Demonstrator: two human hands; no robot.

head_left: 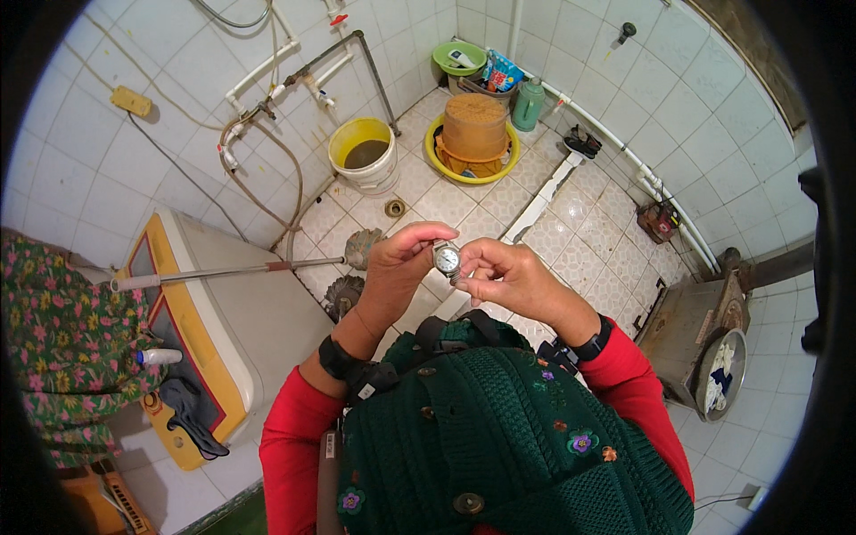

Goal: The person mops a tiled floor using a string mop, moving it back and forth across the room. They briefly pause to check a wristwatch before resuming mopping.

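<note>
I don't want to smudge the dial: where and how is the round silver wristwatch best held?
Probably pinch the wristwatch by its rim, left hand and right hand coming from their own sides: the pale dial faces upward, and the strap leaves at top and bottom, leaving both sides strap-free.

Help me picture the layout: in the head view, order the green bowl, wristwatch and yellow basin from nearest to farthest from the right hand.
1. Wristwatch: at the right hand's fingertips, on its left.
2. Yellow basin: ahead, on the floor.
3. Green bowl: beyond the basin, toward the back corner.
</note>
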